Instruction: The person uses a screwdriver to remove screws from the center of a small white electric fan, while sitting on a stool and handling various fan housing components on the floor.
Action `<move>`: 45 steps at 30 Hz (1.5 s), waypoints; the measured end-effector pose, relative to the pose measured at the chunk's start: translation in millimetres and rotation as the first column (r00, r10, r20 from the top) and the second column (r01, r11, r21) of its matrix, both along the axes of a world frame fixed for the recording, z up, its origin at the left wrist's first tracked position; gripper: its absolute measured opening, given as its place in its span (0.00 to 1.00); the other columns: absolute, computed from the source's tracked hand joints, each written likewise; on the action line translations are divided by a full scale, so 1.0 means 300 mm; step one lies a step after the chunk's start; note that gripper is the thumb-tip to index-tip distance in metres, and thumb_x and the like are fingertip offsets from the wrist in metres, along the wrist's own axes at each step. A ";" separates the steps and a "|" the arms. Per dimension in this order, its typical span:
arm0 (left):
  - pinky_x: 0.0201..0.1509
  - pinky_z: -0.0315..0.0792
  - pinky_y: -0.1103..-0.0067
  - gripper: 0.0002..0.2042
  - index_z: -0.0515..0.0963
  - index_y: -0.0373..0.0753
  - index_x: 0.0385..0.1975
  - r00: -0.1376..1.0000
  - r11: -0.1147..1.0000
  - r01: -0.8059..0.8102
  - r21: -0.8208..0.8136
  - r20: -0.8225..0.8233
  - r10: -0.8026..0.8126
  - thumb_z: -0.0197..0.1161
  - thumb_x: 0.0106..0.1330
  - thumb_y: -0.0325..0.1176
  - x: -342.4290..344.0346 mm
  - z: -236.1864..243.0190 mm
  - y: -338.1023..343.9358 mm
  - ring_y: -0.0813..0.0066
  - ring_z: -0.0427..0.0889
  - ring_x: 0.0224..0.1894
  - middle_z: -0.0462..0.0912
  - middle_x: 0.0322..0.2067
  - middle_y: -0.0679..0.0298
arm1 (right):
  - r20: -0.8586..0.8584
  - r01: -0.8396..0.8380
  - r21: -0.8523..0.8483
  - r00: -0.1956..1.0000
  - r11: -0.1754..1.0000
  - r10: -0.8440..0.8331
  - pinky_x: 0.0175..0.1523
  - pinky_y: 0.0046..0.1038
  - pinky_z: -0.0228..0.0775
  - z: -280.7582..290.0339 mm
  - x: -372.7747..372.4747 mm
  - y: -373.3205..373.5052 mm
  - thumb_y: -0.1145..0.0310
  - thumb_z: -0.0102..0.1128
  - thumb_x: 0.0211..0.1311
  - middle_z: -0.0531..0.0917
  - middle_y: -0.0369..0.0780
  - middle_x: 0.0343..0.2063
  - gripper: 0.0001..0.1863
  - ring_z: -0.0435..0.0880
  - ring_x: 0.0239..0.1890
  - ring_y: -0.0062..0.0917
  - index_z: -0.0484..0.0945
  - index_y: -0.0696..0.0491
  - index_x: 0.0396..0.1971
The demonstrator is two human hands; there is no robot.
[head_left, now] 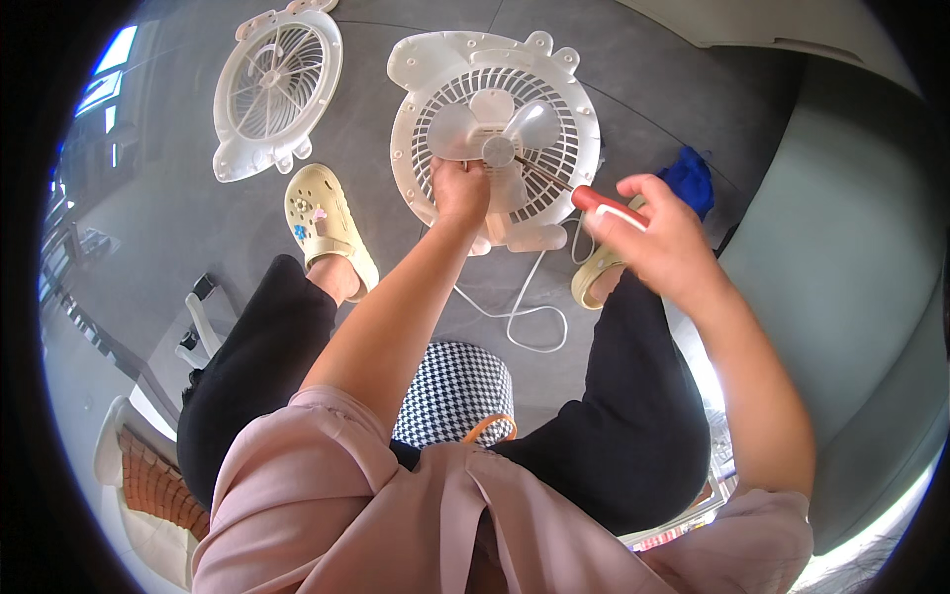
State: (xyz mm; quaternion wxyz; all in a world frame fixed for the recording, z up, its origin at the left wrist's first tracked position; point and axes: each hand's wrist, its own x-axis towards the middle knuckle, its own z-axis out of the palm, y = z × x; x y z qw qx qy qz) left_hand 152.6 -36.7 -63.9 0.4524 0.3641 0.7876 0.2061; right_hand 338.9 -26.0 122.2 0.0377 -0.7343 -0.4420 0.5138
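A white plastic fan [435,69] with a round slatted guard, translucent blades and a central hub lies on the floor between my feet. My left hand [458,193] is at its lower middle, fingers curled beneath the blades; what exactly they grip is partly hidden. My right hand [658,243] holds a screwdriver [599,203] by its red handle, index finger raised, the shaft reaching toward the hub from the right. The shaft's tip is too small to place exactly. A white cord [534,309] loops on the floor below the fan.
A detached round grille [230,119] lies at upper left. My cream clogs [322,223] flank the fan. A blue cloth [688,178] is at the right, beside a grey-green upholstered surface [831,247]. Beneath me is a houndstooth object [445,381]; a wicker item [158,475] is at lower left.
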 end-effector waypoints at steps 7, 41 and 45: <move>0.57 0.66 0.70 0.15 0.74 0.40 0.50 1.000 1.000 0.007 -0.015 0.021 -0.007 0.53 0.64 0.32 0.019 0.008 0.009 0.59 0.73 0.54 0.73 0.50 0.54 | 0.439 -0.646 0.313 0.749 0.697 0.497 0.27 0.36 0.72 0.019 -0.086 -0.028 0.71 0.61 0.45 0.76 0.42 0.28 0.13 0.80 0.22 0.36 0.74 0.50 0.34; 0.58 0.67 0.71 0.13 0.75 0.39 0.48 0.995 0.994 0.053 -0.094 0.084 -0.045 0.53 0.64 0.29 -0.006 -0.024 0.017 0.60 0.72 0.54 0.70 0.52 0.56 | 0.319 -0.456 0.463 0.886 0.760 0.337 0.29 0.34 0.72 0.000 -0.047 -0.038 0.73 0.58 0.47 0.79 0.40 0.30 0.11 0.81 0.25 0.35 0.73 0.50 0.34; 0.55 0.69 0.72 0.14 0.75 0.39 0.48 0.991 0.999 0.002 -0.044 0.135 0.004 0.53 0.63 0.28 -0.040 -0.054 0.008 0.61 0.75 0.51 0.71 0.50 0.56 | 0.092 -0.091 0.252 0.993 0.963 0.070 0.28 0.33 0.72 -0.015 0.003 0.023 0.69 0.53 0.52 0.84 0.39 0.22 0.06 0.81 0.21 0.34 0.70 0.56 0.27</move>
